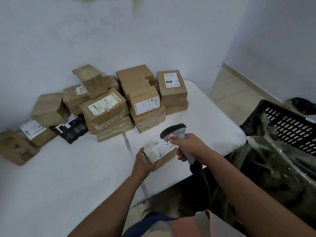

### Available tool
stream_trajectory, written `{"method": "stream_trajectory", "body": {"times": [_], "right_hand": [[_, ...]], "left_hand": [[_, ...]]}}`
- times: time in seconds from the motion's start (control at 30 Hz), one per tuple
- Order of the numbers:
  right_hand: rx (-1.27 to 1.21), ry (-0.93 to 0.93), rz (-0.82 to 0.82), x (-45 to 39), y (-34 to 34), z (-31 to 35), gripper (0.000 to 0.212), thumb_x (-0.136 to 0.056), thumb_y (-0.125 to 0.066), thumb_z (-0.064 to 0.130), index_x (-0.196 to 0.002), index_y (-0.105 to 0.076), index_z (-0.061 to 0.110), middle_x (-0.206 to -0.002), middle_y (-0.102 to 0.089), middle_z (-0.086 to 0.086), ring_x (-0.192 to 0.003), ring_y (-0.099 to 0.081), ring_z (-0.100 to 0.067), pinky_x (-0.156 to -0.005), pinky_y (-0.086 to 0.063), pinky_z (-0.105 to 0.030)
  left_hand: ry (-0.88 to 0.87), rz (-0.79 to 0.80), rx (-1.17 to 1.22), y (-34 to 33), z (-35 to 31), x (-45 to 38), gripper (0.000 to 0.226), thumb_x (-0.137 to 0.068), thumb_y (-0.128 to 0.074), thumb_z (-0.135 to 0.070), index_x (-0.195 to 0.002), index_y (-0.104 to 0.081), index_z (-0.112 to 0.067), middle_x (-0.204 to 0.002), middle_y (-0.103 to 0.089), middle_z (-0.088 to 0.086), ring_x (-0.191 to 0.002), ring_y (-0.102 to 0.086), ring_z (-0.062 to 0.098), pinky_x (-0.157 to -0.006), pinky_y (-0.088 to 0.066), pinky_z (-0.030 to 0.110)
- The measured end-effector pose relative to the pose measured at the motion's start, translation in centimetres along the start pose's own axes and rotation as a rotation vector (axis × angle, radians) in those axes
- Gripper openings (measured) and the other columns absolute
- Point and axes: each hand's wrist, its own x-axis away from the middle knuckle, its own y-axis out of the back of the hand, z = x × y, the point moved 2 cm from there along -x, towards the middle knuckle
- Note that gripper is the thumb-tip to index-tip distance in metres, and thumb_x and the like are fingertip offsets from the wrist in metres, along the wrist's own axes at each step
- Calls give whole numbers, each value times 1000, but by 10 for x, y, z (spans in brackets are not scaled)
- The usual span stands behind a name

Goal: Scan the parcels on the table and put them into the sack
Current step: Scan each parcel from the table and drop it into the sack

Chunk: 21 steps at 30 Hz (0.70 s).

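My left hand [142, 164] grips a small brown cardboard parcel [159, 155] with a white shipping label, fingers curled round its near left end, holding it near the right part of the white table [68, 177], close to the front edge. My right hand [189, 145] is wrapped round the handle of a grey handheld barcode scanner [174, 132] with a dark head, which is tilted down just over the parcel's label. A heap of brown cardboard parcels [109, 106], most carrying white labels, sits along the table's far edge against the wall, with a black packet [72, 130] among them towards the left. Off the table's right edge I see a dark, crumpled sack [266, 168] beside a black slotted plastic crate [289, 127].
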Motion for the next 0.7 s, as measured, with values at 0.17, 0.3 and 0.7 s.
{"method": "stream_trajectory", "body": {"times": [0.17,0.3,0.7], "right_hand": [[46,0,30,4,0,13,40,-91,-65,40,-98,-62,1,-59,-62,-10,-47,-59,-19,-47,-48,-23],[76,-13,49,5,0,23,38,-92,-64,40,-94,-58,2,-60,-62,-10,-46,-58,-19,-47,-48,-24],[191,-30,77,4,-2,33,36,-95,-61,34,-102,-58,-1,-62,-61,-12,-48,-57,-21,-48,-47,-26]], "left_hand": [[46,27,95,-1,8,2,100,-71,-87,-23,-150,-26,-24,-150,-41,-2,-137,-41,21,-100,-49,36],[54,37,108,-1,7,5,101,-74,-85,-26,-152,-21,-28,-150,-40,-5,-136,-41,21,-93,-49,32],[39,36,120,-2,5,7,97,-78,-83,-26,-152,-20,-29,-153,-37,0,-137,-39,25,-91,-47,29]]}}
